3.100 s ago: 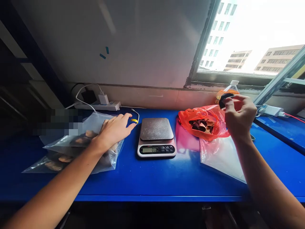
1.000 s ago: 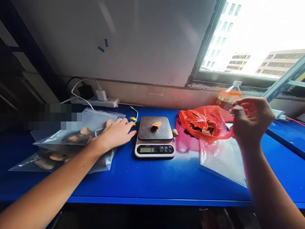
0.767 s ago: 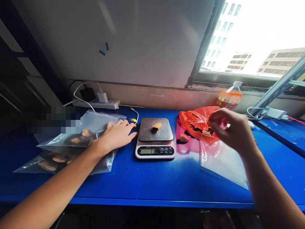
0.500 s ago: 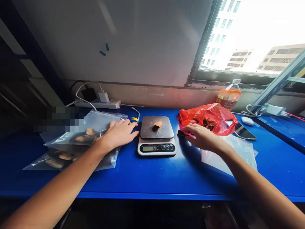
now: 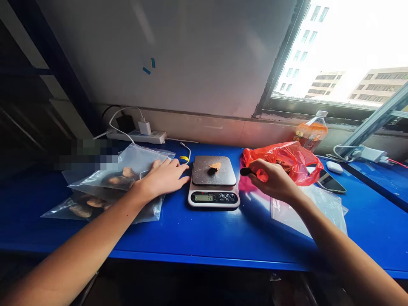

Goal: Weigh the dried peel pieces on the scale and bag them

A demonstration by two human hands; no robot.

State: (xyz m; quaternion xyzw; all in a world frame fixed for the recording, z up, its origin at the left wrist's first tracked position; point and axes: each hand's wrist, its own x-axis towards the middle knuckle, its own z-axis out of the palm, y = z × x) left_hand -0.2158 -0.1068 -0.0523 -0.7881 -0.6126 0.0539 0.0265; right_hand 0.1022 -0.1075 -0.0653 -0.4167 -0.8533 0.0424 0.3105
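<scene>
A kitchen scale (image 5: 214, 196) stands in the middle of the blue table, its display lit. One tan, dried-looking piece (image 5: 214, 165) rests on its metal plate among light crumbs. My left hand (image 5: 164, 176) lies to the left of the scale with fingers spread, partly over clear plastic bags (image 5: 105, 182) of brownish dried pieces. On the right, my right hand (image 5: 270, 176) is closed around a small black thing with a rounded end (image 5: 247, 171); the fingers hide the rest of it. Just behind that hand sits a red plastic bag (image 5: 304, 159), with reddish-brown pieces showing inside.
Flat clear bags (image 5: 306, 208) lie under my right forearm. A phone (image 5: 331, 182), a white earbud case (image 5: 334, 167) and an orange drink bottle (image 5: 314, 131) are at the back right. A power strip (image 5: 156, 137) with a charger runs along the wall.
My right hand has lifted the black thing up from the table beside the scale. My left hand stays in place. The whole view has shifted slightly.
</scene>
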